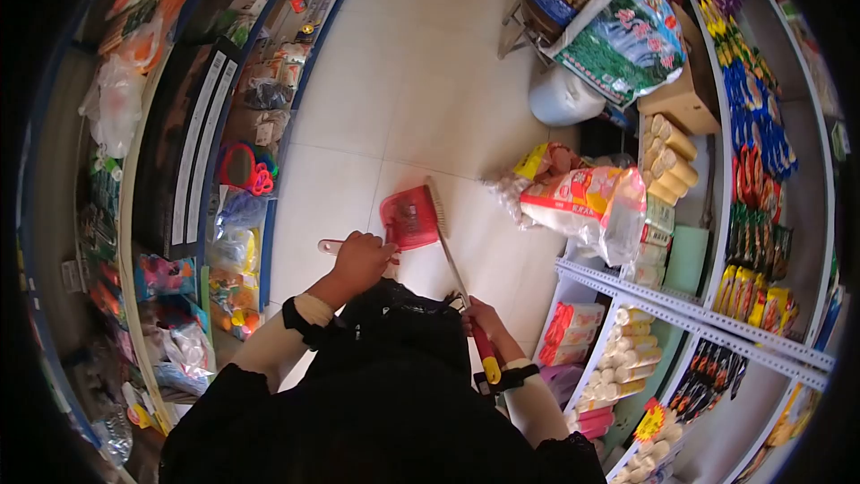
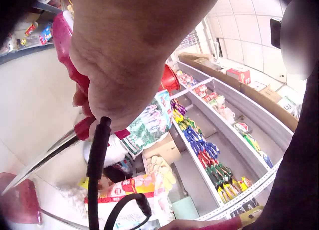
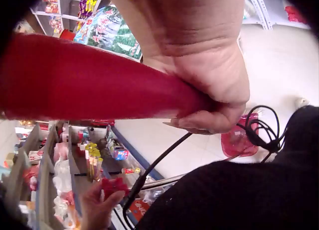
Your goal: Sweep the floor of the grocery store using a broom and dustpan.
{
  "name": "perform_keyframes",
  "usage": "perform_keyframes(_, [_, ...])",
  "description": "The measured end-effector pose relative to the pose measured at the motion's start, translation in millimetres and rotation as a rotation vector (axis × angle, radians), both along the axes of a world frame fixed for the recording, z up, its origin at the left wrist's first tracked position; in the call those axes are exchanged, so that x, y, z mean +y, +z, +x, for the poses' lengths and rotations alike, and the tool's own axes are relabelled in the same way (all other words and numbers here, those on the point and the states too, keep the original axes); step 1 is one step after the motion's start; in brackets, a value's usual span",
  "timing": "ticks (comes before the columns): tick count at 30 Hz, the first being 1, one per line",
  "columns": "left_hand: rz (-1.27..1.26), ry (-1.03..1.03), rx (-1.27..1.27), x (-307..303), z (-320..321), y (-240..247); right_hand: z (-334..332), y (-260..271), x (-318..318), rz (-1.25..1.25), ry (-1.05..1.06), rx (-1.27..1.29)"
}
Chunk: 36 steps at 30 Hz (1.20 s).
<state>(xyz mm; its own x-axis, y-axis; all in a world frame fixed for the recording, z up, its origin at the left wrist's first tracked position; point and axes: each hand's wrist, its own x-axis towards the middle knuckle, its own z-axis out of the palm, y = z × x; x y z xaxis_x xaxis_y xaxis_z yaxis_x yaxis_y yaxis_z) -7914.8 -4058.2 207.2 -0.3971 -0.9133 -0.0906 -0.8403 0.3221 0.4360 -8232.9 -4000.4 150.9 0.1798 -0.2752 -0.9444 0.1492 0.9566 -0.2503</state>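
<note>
A small red dustpan point(image 1: 408, 218) with a thin metal rod lies low over the tiled floor, ahead of the person. The left hand point(image 1: 360, 262) grips its pink-red handle point(image 2: 67, 51), whose end sticks out to the left of the fist. The right hand point(image 1: 485, 316) is wrapped around the thick red handle point(image 3: 89, 80) of a long brush, which has a yellow end. The brush's pale bristles point(image 1: 438, 206) stand at the right edge of the dustpan. In the right wrist view, the left hand point(image 3: 97, 207) appears low, fingers around its red grip.
Packed shelves point(image 1: 242, 170) line the left side. To the right, a metal rack point(image 1: 699, 314) holds snacks and rolls. Plastic-wrapped goods point(image 1: 582, 202), a white bucket point(image 1: 564, 97) and a green-white sack point(image 1: 623, 40) sit near the right of the floor. A black cable point(image 3: 164, 155) hangs by the right wrist.
</note>
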Motion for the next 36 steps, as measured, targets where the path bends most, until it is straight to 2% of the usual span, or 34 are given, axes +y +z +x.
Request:
perform_keyframes(2, [-0.045, 0.022, 0.042, -5.2, 17.8, 2.6, -8.9, 8.8, -15.4, 0.066, -0.040, -0.177])
perform_keyframes(5, [-0.121, 0.133, 0.035, -14.8, 51.2, 3.0, -41.1, 29.8, -46.8, -0.021, -0.066, -0.224])
perform_keyframes(7, [-0.142, 0.201, 0.054, -24.2, 75.1, 9.5, -48.3, 44.0, -78.3, -0.088, -0.034, -0.038])
perform_keyframes(8, [-0.147, 0.236, 0.060, -31.2, 82.7, 15.0, -61.8, 30.5, -100.5, -0.096, -0.110, -0.085])
perform_keyframes(10, [-0.122, 0.296, 0.028, -44.2, 92.4, 26.8, -73.6, 10.9, -150.5, -0.194, -0.076, -0.021])
perform_keyframes(11, [-0.119, 0.301, 0.025, -50.4, 95.0, 25.9, -70.9, 8.9, -180.7, -0.213, -0.013, 0.011])
perform_keyframes(12, [-0.120, 0.314, 0.005, -56.8, 96.9, 24.1, -68.6, -2.6, -206.7, -0.161, -0.064, 0.112])
perform_keyframes(13, [-0.120, 0.328, -0.015, -65.0, 96.8, 22.9, -71.8, -18.6, -234.7, -0.202, -0.017, 0.121])
perform_keyframes(15, [-0.111, 0.344, -0.038, -85.1, 94.7, 25.7, -59.9, -41.2, -283.4, -0.185, -0.060, 0.195])
perform_keyframes(17, [-0.062, 0.352, -0.047, -106.4, 92.0, 30.1, -49.4, -77.9, -312.4, -0.052, -0.213, 0.093])
perform_keyframes(18, [-0.049, 0.355, -0.063, -116.4, 91.2, 33.4, -31.7, -77.0, -314.5, -0.071, -0.187, 0.092])
perform_keyframes(19, [-0.049, 0.359, -0.072, -126.3, 88.4, 34.2, -31.2, -98.0, -304.1, -0.120, -0.165, 0.036])
perform_keyframes(21, [-0.034, 0.367, -0.089, -147.0, 89.8, 37.0, -1.8, -66.6, -293.8, -0.058, -0.071, 0.019])
perform_keyframes(22, [-0.047, 0.375, -0.083, -154.8, 94.4, 39.7, -1.5, -68.2, -283.7, -0.023, 0.012, -0.054])
perform_keyframes(23, [-0.063, 0.393, -0.075, -159.9, 96.5, 40.2, 7.4, -38.1, -282.7, 0.079, -0.126, -0.014])
perform_keyframes(27, [-0.042, 0.437, -0.106, -166.4, 112.8, 37.0, -16.9, -4.5, -302.4, 0.072, -0.045, -0.065])
perform_keyframes(29, [-0.035, 0.471, -0.101, -157.3, 124.4, 37.1, -20.1, 7.2, -309.3, 0.061, -0.057, 0.029])
perform_keyframes(31, [-0.026, 0.492, -0.094, -146.2, 140.7, 32.2, -18.6, 2.1, -318.6, -0.024, 0.108, 0.207])
perform_keyframes(33, [-0.017, 0.512, -0.088, -129.2, 158.4, 28.8, -13.0, -19.2, -324.6, -0.118, 0.219, 0.279])
perform_keyframes(34, [-0.024, 0.529, -0.070, -118.7, 168.6, 28.6, -6.3, -35.9, -321.1, -0.219, 0.218, 0.263])
perform_keyframes(35, [-0.032, 0.545, -0.052, -106.3, 180.2, 27.6, 7.2, -45.8, -322.6, -0.178, 0.240, 0.256])
perform_keyframes(36, [-0.035, 0.536, -0.048, -94.4, 193.8, 26.0, 20.4, -66.9, -313.8, -0.070, 0.119, 0.203])
